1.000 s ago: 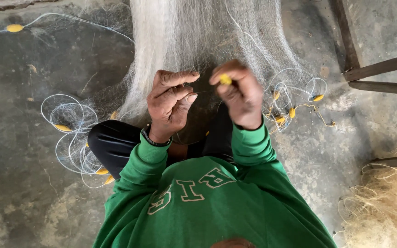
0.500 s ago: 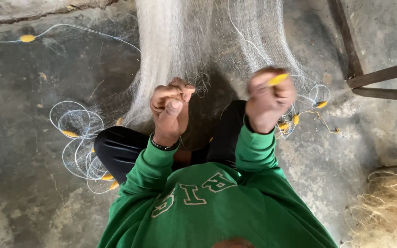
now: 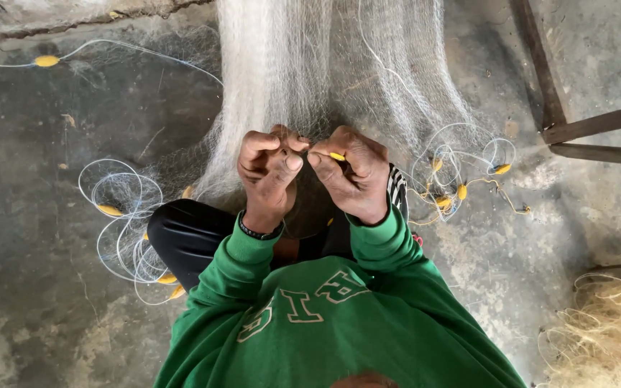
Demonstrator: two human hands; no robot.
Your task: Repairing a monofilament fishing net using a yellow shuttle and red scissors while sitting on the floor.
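A fine white fishing net (image 3: 282,79) hangs down in front of me onto the concrete floor. My left hand (image 3: 267,172) is closed on a bunch of the net's mesh. Close beside it, my right hand (image 3: 350,172) pinches a small yellow netting needle (image 3: 337,156) against the mesh. The two hands almost touch at the thumbs. Green sleeves cover both arms, and a dark band sits on my left wrist.
Coils of clear line with small yellow floats lie on the floor at the left (image 3: 120,215) and at the right (image 3: 461,172). A metal frame leg (image 3: 540,72) stands at the upper right. A heap of pale fibre (image 3: 612,330) lies at the lower right.
My right hand had swung out to the right with the needle; now it is back against my left hand at the net.
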